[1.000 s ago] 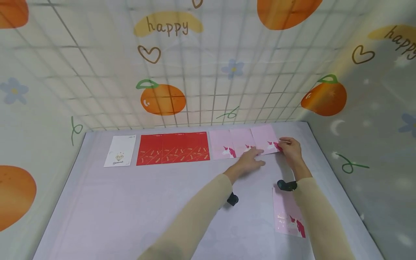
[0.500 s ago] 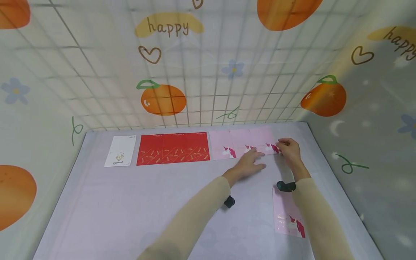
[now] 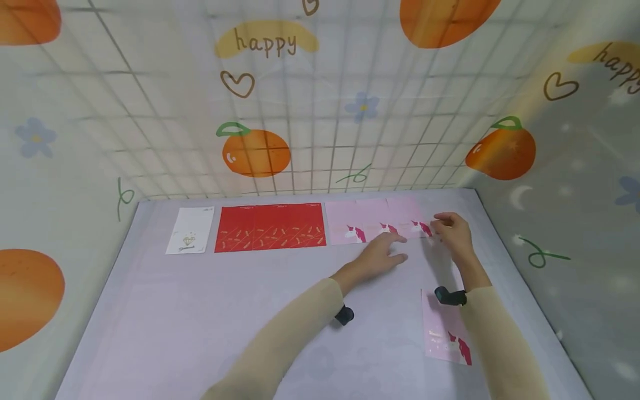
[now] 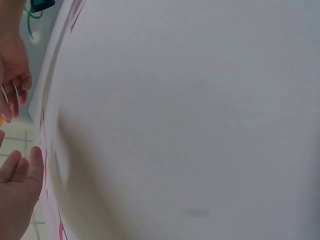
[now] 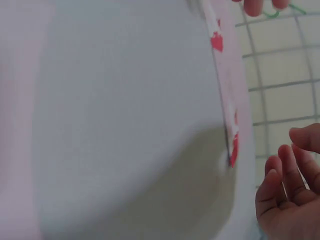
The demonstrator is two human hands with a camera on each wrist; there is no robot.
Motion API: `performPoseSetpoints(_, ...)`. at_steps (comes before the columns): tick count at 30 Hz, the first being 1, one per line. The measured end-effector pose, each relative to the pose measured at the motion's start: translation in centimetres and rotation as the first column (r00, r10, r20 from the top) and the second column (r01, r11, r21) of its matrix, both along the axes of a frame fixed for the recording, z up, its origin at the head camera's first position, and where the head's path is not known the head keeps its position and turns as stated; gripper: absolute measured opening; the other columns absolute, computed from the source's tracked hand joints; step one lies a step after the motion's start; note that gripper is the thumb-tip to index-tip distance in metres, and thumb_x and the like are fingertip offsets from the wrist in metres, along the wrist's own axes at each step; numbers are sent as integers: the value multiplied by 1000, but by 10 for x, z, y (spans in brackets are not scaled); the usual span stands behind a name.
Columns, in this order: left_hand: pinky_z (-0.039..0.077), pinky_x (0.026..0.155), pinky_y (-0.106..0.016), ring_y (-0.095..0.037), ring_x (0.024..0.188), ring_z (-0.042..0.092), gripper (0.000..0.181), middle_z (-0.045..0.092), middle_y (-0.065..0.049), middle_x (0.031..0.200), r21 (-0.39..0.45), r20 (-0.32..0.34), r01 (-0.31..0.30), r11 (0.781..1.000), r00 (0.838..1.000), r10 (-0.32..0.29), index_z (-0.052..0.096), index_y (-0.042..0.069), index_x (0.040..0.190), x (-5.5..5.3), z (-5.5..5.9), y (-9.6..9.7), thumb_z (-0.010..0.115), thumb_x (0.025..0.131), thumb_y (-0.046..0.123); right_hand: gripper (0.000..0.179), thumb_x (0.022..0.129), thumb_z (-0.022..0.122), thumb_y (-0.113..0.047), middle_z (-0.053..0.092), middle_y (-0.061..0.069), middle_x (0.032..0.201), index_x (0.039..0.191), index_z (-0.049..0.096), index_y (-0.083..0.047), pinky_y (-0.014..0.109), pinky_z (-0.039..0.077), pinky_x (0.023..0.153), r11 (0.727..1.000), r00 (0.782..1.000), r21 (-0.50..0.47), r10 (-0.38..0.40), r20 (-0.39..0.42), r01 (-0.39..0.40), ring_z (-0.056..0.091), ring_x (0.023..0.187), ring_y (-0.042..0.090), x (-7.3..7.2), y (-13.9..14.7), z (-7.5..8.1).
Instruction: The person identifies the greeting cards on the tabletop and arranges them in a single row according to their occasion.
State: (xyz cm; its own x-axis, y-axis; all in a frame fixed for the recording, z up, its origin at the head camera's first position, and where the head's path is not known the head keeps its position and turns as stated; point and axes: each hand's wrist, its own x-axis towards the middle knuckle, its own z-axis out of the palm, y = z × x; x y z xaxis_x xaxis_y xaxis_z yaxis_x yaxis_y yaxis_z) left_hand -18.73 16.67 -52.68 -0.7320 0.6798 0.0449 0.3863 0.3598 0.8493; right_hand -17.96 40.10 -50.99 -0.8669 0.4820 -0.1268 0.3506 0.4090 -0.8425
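Note:
Three pale pink unicorn cards lie side by side on the table, the left one [image 3: 341, 219], the middle one [image 3: 371, 214] and the right one [image 3: 406, 211]. Below the middle card, my left hand [image 3: 375, 258] is spread with relaxed fingers, seemingly just above the table. My right hand [image 3: 456, 236] hovers by the lower right corner of the right card, fingers loosely bent; in the right wrist view this hand [image 5: 292, 192] has nothing in it. Closer to me, another pink unicorn card [image 3: 437, 328] lies partly covered by my right forearm.
Left of the pink row, a strip of red cards with gold marks [image 3: 270, 225] lies on the pale table [image 3: 200, 322]. A white card with a diamond drawing [image 3: 191, 225] is further left. A printed curtain over a wire grid [image 3: 320, 111] closes off the back.
The right pink card, tilted a second ago, now lies straight in line with its neighbours. My right hand has let go of it and drawn slightly right; my left hand has drawn back a little.

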Motion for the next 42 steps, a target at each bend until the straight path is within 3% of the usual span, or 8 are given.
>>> performPoseSetpoints(6,49,92,-24,-20,117,57,43,57,-3,133,29,26,-36,999,999,35,60,12,136,11,7,-19,69,96,24,36,99,62,-21,58,14,109,128,58,-1,23,49,65,999,997,11,53,-56,-52,57,94,32,18,-12,11)
performPoseSetpoints(11,50,91,-23,-18,118,57,41,60,-7,130,46,47,-57,997,997,54,61,13,134,22,10,-33,69,96,24,39,99,62,-24,60,16,112,130,57,0,19,49,66,993,989,25,121,-81,-119,58,93,28,40,-25,20)
performPoseSetpoints(16,50,88,-20,-14,115,58,38,62,-5,126,80,49,-61,995,997,57,62,12,131,32,12,-43,69,96,22,43,99,64,-32,60,16,116,130,57,-3,20,50,70,990,988,40,138,-70,-136,58,96,25,57,-40,25)
performPoseSetpoints(24,50,87,-20,-21,116,58,38,61,-5,125,92,96,-54,994,994,45,62,9,131,50,18,-62,67,97,24,42,98,64,-37,62,14,117,128,59,-8,23,50,76,982,985,98,165,-41,-161,57,104,27,81,-63,27)
performPoseSetpoints(32,51,87,-20,-18,112,60,34,62,3,120,109,117,-74,991,991,61,63,12,127,63,18,-80,69,96,23,39,98,64,-36,65,12,111,125,61,-8,28,50,79,967,971,145,222,-92,-207,59,99,25,106,-83,22)
performPoseSetpoints(42,51,87,-21,-23,112,60,35,62,1,122,129,150,-92,987,986,72,63,15,127,78,17,-97,70,95,27,36,97,67,-34,67,6,104,123,63,-9,22,49,76,967,961,103,244,-127,-232,61,91,19,124,-101,16)
